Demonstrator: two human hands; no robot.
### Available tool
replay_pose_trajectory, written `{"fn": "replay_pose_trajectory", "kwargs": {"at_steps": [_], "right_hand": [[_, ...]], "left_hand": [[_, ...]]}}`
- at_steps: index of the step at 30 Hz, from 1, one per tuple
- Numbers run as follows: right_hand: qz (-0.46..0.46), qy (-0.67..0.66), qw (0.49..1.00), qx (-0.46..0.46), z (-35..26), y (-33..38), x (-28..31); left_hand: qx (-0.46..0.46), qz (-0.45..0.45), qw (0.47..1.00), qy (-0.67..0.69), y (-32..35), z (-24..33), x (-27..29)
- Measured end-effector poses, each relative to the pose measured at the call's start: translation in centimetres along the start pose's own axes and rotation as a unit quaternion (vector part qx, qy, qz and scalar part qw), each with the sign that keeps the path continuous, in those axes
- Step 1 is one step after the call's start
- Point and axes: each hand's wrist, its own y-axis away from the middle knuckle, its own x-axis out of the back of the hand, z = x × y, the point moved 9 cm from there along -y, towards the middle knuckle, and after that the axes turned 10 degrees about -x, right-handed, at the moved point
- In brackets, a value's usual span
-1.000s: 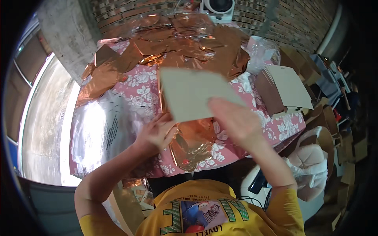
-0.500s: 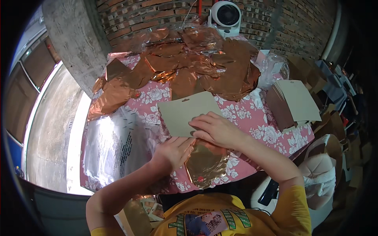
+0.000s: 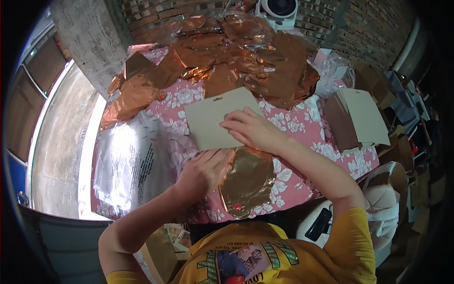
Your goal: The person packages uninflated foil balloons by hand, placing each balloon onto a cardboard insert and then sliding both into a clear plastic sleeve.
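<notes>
Nearest me, beyond my yellow shirt (image 3: 236,232), a copper foil piece (image 3: 248,184) lies on the pink flowered counter (image 3: 291,124), its near end close to the edge with a red spot (image 3: 237,207) on it. A phone (image 3: 319,225) lies off to my right, below the counter edge.

My left hand (image 3: 205,170) is flat, fingers straight and together, resting by the foil and against the near edge of a beige card (image 3: 208,120). The card lies in front of me, its slotted edge pointing away, covering the foil's far part. My right hand (image 3: 253,130) is on top of the card with bent fingers; I cannot tell whether the thumb pinches its edge or only rests.

I judge the step in hand to be setting the card against the foil. The next move seems to call for light, even pressure from the right hand while the left keeps the foil from sliding or creasing.

Clear bags (image 3: 125,163) lie to my left, more cards (image 3: 366,118) to my right. Farther off are heaped copper foils (image 3: 279,71), then a white fan (image 3: 279,23) before the brick wall (image 3: 321,28).
</notes>
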Motion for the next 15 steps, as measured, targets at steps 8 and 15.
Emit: {"fn": "replay_pose_trajectory", "kwargs": {"at_steps": [8, 15], "right_hand": [[0.013, -0.022, 1.000, -0.008, 1.6, -0.9, 0.0], [-0.027, -0.080, 0.996, 0.011, 3.7, -1.7, -0.4]], "left_hand": [[-0.007, 0.006, 1.000, -0.021, 0.1, -0.5, -0.5], [-0.013, -0.018, 0.999, -0.035, -0.2, -0.2, -0.2]]}}
